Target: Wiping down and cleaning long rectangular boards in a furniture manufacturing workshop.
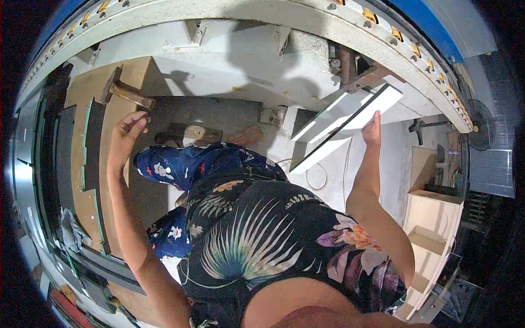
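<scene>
My left hand [131, 129] is raised on the left, its fingers curled together; whatever they may pinch is too small to make out. Just beyond it a hammer [129, 95] with a worn wooden handle lies on the edge of a stack of brown boards [117, 117]. The hand looks close to the handle's end but not wrapped round it. On the right, my right hand [372, 131] grips the near side of a long white panel [358, 121] with a dark edge, held at a slant. A second pale panel [324, 121] shows behind it; whether the two touch I cannot tell.
A long cream rail [262, 11] with yellow fittings arches across the far side. Below it a rusty metal bracket [361, 76] juts out near the panel. Pale wooden drawers or boxes [432, 218] stand at right, a fan [481, 126] beyond. A thin cord [317, 186] loops on the floor.
</scene>
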Available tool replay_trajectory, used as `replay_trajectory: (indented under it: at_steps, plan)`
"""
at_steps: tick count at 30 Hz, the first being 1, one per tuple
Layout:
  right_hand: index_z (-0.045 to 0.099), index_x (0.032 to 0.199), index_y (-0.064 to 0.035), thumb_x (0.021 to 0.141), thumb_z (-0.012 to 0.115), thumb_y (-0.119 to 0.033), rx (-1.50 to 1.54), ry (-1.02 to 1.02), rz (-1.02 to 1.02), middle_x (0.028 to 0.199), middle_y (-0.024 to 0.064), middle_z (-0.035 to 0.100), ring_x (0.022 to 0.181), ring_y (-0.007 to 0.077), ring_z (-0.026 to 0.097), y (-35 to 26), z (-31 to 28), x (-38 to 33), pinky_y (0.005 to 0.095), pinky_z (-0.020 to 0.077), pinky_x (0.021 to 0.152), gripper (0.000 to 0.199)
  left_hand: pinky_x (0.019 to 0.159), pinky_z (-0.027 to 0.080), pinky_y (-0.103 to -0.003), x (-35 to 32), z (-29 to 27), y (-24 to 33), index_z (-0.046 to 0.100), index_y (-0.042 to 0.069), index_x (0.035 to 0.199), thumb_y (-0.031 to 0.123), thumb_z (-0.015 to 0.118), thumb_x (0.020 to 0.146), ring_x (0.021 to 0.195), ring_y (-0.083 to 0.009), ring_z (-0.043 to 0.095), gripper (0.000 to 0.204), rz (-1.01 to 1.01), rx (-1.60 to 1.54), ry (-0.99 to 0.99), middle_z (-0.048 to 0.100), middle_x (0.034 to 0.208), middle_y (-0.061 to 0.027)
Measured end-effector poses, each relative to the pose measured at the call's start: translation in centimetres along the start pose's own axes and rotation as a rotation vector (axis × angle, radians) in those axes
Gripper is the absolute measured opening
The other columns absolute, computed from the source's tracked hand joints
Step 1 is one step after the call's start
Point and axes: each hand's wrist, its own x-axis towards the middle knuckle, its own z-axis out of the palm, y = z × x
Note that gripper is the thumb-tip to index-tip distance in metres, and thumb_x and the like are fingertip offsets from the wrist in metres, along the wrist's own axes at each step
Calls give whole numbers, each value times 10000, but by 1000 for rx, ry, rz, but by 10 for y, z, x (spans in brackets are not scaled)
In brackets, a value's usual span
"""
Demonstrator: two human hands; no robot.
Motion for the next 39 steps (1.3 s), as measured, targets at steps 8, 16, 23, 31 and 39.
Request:
replay_trajectory:
  at_steps: [8,16,23,31,39]
  plan:
    - [165,1442,-122,748,533,-673,-141,90,-16,1475,81,210,1337,270,209,1,27,43,450,152,1069,959,770,438,-247,-28,-1,5,593,-21,1065,133,562,892,829,-109,544,234,-30,29,112,619,944,-39]
    - [241,1415,-157,818,450,-640,-166,202,-128,1448,68,263,1286,273,307,68,19,37,420,287,1026,796,812,450,-258,-80,-28,36,587,-15,1092,149,562,894,895,-121,568,258,44,74,232,632,999,-66]
    - [635,1035,-7,913,435,-466,-615,675,-32,940,165,632,922,263,594,139,4,37,374,494,747,515,822,459,-303,-135,-50,69,587,20,1098,227,559,893,890,-153,583,293,217,-29,403,643,1017,-95]
    - [598,816,-22,907,480,-411,-902,-456,160,740,87,609,715,195,590,196,135,-16,327,464,586,416,810,460,-269,-200,-43,0,603,-3,1059,212,588,883,887,-134,584,278,126,-265,579,633,996,-70]
    - [610,825,-13,860,576,-270,-1101,-1076,78,659,64,602,645,154,588,208,334,-23,310,462,594,261,795,465,-274,-246,-39,-68,604,-14,1055,190,585,873,861,-135,590,274,-78,-281,922,648,967,-86]
